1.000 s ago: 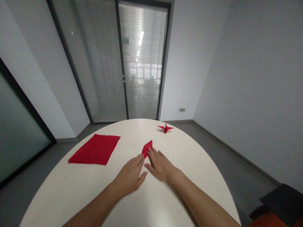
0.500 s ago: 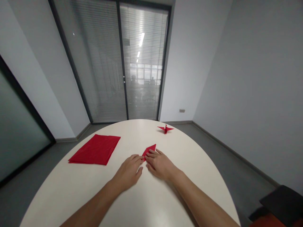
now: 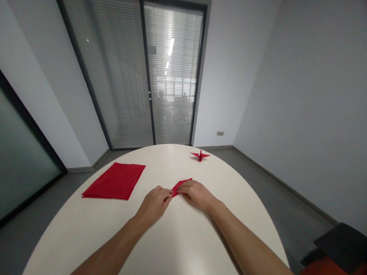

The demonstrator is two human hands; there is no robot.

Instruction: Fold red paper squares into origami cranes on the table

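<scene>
A small folded piece of red paper (image 3: 179, 185) lies on the white round table (image 3: 166, 244), between my two hands. My left hand (image 3: 155, 201) pinches its near left corner between thumb and fingers. From the right, my right hand (image 3: 196, 194) has its fingers curled over the paper's right side, gripping it; the thumb is mostly hidden beneath the hand. Part of the paper is covered by the fingers. Beyond my hands, toward the far right edge, stands a finished red paper crane (image 3: 200, 156) with its wings spread.
A stack of red paper sheets (image 3: 114, 181) lies on the table's left side. A dark chair with some orange-red (image 3: 341, 244) stands at the lower right, off the table. Behind the table are a glass door with blinds (image 3: 174, 114) and pale walls.
My left thumb has closed against the fingers at the paper's corner. My right fingers have curled in, and the paper has turned slightly, its far tip now further right and lower.
</scene>
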